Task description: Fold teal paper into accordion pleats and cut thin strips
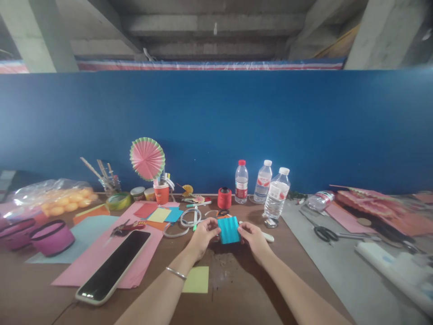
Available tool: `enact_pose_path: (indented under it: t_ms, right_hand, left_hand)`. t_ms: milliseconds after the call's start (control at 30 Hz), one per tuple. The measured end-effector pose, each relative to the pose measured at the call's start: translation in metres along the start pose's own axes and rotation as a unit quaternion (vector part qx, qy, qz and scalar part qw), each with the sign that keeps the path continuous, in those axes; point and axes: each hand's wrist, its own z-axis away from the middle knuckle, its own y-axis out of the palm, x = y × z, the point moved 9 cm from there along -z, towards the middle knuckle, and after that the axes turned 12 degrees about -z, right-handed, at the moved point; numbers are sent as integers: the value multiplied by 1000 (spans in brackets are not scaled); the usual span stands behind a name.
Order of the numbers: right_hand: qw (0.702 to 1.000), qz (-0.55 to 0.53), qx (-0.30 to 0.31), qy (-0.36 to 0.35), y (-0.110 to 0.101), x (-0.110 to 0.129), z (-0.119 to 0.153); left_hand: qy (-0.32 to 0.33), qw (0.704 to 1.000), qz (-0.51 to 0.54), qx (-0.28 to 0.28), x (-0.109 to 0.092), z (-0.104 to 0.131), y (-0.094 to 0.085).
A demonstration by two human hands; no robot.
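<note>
A small blue square of paper [229, 230] with faint parallel crease lines is held up above the brown table [237, 298]. My left hand [206, 234] pinches its left edge between thumb and fingers. At the right edge, my right hand [252, 239] grips it the same way. On the table beside my left forearm lies a yellow-green paper square [196, 280], partly covered by the arm. Behind my right hand shows part of a white object [268, 237], its kind hidden.
Three bottles, one red-capped [241, 185], and a red thread spool [224, 198] stand at the back. A phone [115, 266] lies on pink paper [72, 275] at left, near pliers [128, 228]. A paper fan [148, 158] rises from a cup. Scissors [324, 233] lie right.
</note>
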Motion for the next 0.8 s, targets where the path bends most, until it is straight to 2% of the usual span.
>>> enact_pose_path:
  t_ms: [333,400,500,567,633,733,800]
  right_hand:
    - [1000,21,-7,10,-3,-5,1]
    - [998,64,-15,5,-5,-1,1]
    - [990,138,-18,-25,-6,11,1]
    - [985,172,-6,-23,-3,14,2]
    - [979,202,5,-15,-1,15,3]
    - [966,258,6,-9,0,15,5]
    - [955,297,4,-6,-2,15,6]
  left_hand:
    - [7,1000,-26,15,-5,-1,1]
    - [8,998,-57,16,-7,-3,-5]
    - [13,987,-157,-20,-8,-7,-25]
    - [40,961,-268,-56,-15,-8,-40]
    - [88,912,-392,-81,-27,-5,-47]
    - [132,830,-535,-82,-39,2,-42]
    - [146,795,-586,-67,-42,6,-35]
